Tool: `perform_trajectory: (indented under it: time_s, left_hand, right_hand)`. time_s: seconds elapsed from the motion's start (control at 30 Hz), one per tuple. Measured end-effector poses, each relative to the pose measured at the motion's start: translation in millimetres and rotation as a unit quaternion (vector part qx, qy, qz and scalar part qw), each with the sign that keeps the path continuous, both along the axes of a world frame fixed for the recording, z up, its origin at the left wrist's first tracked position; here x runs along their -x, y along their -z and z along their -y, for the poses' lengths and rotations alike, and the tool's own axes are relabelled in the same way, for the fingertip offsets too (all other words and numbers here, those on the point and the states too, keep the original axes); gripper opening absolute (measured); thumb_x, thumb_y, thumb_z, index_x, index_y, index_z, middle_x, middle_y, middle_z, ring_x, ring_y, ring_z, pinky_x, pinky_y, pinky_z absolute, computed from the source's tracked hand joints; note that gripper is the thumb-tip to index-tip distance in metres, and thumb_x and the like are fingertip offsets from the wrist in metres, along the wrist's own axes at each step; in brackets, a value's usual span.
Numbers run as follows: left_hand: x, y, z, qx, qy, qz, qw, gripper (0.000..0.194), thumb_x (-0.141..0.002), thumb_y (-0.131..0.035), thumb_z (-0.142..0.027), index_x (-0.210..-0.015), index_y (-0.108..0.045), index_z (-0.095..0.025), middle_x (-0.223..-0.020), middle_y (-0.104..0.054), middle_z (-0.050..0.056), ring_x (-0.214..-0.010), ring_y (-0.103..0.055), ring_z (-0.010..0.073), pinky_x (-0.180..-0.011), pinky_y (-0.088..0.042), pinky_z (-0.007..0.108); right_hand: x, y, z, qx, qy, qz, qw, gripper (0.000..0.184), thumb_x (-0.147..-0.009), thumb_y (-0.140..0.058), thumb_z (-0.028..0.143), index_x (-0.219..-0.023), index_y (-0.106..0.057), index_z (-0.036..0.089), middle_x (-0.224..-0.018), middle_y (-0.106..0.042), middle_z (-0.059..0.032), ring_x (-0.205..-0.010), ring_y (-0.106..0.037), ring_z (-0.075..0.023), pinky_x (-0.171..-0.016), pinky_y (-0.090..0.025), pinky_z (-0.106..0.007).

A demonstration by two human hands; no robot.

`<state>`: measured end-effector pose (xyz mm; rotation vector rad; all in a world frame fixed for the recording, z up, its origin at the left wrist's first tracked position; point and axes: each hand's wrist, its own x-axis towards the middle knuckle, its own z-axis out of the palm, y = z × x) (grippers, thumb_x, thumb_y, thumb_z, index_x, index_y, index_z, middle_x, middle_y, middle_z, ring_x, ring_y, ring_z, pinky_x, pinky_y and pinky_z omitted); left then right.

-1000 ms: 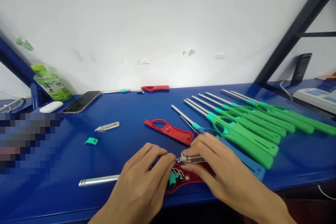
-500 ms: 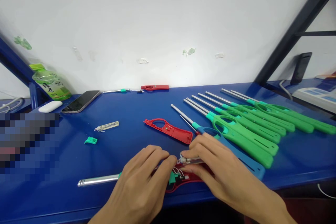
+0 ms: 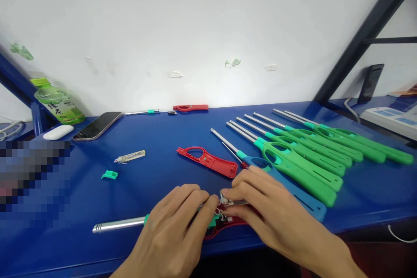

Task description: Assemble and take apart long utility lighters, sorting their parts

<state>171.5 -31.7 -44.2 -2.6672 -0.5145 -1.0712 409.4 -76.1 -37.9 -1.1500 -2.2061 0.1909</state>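
My left hand (image 3: 174,223) lies over an opened red lighter shell (image 3: 228,222) near the front edge of the blue table (image 3: 156,182), fingers curled and pressing on it. The silver nozzle tube (image 3: 117,224) of that lighter sticks out to the left. My right hand (image 3: 263,202) pinches a small clear fuel cartridge (image 3: 233,202) just above the shell, where a teal part and thin white wires show. A separate red shell half (image 3: 208,161) rests just beyond my hands.
Several green long-nozzle lighters (image 3: 302,152) and a blue one (image 3: 293,191) lie in a row at right. A loose clear cartridge (image 3: 130,156) and teal piece (image 3: 110,175) lie at left. A phone (image 3: 97,125), white case (image 3: 58,132) and green bottle (image 3: 58,103) sit at the back left.
My hands have stayed over the red shell; the right hand has lowered the clear cartridge slightly toward it. The view has shifted a little.
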Motion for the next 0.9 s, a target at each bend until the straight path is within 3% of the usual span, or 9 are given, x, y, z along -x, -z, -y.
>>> perform_trajectory:
  time_s: [0.23, 0.4, 0.63, 0.9]
  left_hand:
    - [-2, -0.1, -4, 0.068, -0.012, 0.017, 0.997, 0.028, -0.101, -0.056, 0.001, -0.121, -0.071, -0.01, -0.105, -0.073, 0.009, -0.097, -0.06, 0.0229, -0.086, -0.054, 0.038]
    - [-8, -8.0, -7, 0.12, 0.022, 0.042, 0.992, 0.022, -0.1, -0.059, 0.002, -0.112, -0.068, -0.014, -0.099, -0.074, 0.003, -0.091, -0.058, 0.0183, -0.086, -0.053, 0.035]
    - [-7, -4.4, -3, 0.113, 0.023, 0.045, 0.992, 0.023, -0.097, -0.059, 0.005, -0.111, -0.068, -0.012, -0.098, -0.072, 0.006, -0.092, -0.057, 0.0201, -0.082, -0.052, 0.037]
    - [-4, -1.4, -2, 0.084, 0.002, 0.035, 0.996, 0.028, -0.096, -0.056, 0.007, -0.112, -0.069, -0.012, -0.1, -0.073, 0.007, -0.096, -0.06, 0.0221, -0.085, -0.054, 0.039]
  right_hand:
    - [1, 1.2, 0, -0.014, 0.027, -0.028, 0.999, 0.006, -0.11, -0.058, 0.022, -0.115, -0.06, 0.024, -0.102, -0.065, -0.0001, -0.092, -0.055, -0.0202, -0.086, -0.046, -0.038]
    - [1, 1.3, -1, -0.006, 0.029, -0.03, 0.999, 0.004, -0.11, -0.058, 0.023, -0.111, -0.061, 0.024, -0.1, -0.065, -0.0001, -0.091, -0.054, -0.0204, -0.083, -0.045, -0.037]
    - [1, 1.1, -1, -0.026, 0.012, -0.021, 0.999, 0.004, -0.11, -0.058, 0.021, -0.109, -0.062, 0.021, -0.097, -0.062, -0.0009, -0.089, -0.053, -0.0198, -0.087, -0.045, -0.037]
    - [1, 1.3, -1, -0.032, 0.013, -0.004, 0.999, 0.012, -0.111, -0.056, 0.022, -0.104, -0.066, 0.019, -0.091, -0.061, -0.0018, -0.084, -0.05, -0.0196, -0.081, -0.042, -0.035]
